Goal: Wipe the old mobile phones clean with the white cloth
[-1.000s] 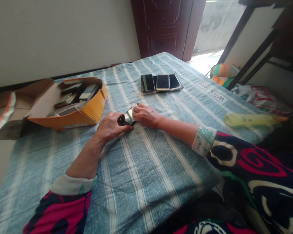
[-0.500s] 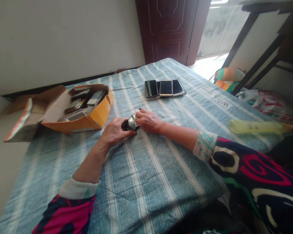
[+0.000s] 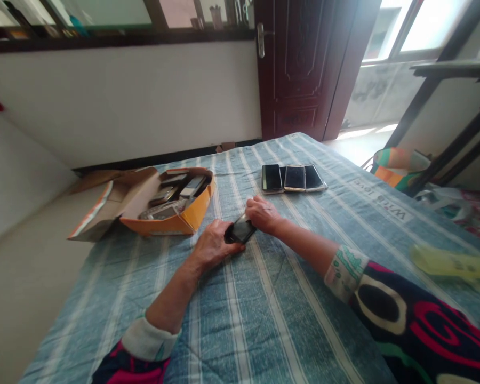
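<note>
A small dark phone [image 3: 241, 229] with a shiny face is held just above the striped cloth. My left hand [image 3: 215, 241] grips its left end between thumb and fingers. At its upper right end, my right hand [image 3: 263, 214] is closed on it with curled fingertips. Beyond my hands lie several phones, among them a black one [image 3: 271, 177] and a gold-edged one [image 3: 295, 177], side by side and partly overlapping. To the left, an open orange box [image 3: 172, 225] holds several old phones.
A blue striped cloth [image 3: 280, 320] covers the surface. At the right lies a yellow-green tube-like item [image 3: 452, 264]. A dark red door [image 3: 296, 69] stands behind, with a wooden stand and bags at the far right.
The view has tilted up and shifted, showing more wall, a window ledge and the door handle. The dark phone's face now appears turned more towards the camera, still between both hands.
</note>
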`<state>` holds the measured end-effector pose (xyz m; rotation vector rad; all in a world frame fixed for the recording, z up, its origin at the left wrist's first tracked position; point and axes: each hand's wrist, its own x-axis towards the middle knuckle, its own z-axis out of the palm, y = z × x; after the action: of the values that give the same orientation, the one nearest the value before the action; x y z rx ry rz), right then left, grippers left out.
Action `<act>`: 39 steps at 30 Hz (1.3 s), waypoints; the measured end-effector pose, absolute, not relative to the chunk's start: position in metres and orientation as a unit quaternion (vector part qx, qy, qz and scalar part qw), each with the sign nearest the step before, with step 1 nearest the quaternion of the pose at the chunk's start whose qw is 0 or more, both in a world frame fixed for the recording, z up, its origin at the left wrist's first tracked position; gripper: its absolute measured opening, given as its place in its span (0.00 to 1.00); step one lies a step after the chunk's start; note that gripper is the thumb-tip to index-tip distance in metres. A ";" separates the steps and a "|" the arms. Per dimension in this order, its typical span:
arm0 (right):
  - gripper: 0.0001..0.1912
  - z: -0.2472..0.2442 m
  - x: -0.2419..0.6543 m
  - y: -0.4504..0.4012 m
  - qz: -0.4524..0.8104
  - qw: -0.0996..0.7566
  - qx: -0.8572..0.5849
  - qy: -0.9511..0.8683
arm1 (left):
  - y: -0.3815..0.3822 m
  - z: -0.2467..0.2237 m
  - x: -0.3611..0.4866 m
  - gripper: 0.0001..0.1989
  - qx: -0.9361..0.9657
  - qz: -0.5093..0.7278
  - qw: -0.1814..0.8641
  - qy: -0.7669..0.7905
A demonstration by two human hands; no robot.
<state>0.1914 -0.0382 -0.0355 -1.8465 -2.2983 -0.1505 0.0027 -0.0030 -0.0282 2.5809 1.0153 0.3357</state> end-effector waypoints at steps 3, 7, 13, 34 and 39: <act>0.14 -0.034 0.183 -0.038 -0.045 0.096 -0.632 -0.768 | -0.004 -0.030 0.002 0.24 0.909 0.121 0.171 0.361; 0.14 -0.036 0.157 -0.043 -0.033 0.099 -0.609 -0.787 | -0.005 -0.033 0.002 0.21 0.905 0.107 0.158 0.380; 0.14 -0.038 0.154 -0.034 -0.026 0.097 -0.616 -0.781 | -0.008 -0.032 0.002 0.23 0.896 0.115 0.156 0.401; 0.16 -0.044 0.195 -0.061 0.013 0.142 -0.752 -0.644 | -0.008 -0.029 0.004 0.24 0.908 0.106 0.153 0.376; 0.17 -0.046 0.194 -0.077 0.009 0.141 -0.763 -0.631 | -0.009 -0.031 0.004 0.23 0.905 0.118 0.153 0.378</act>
<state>0.1938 -0.0766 -0.0458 -2.2025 -1.8229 0.0258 0.0036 -0.0093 -0.0307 2.5976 1.0841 0.3392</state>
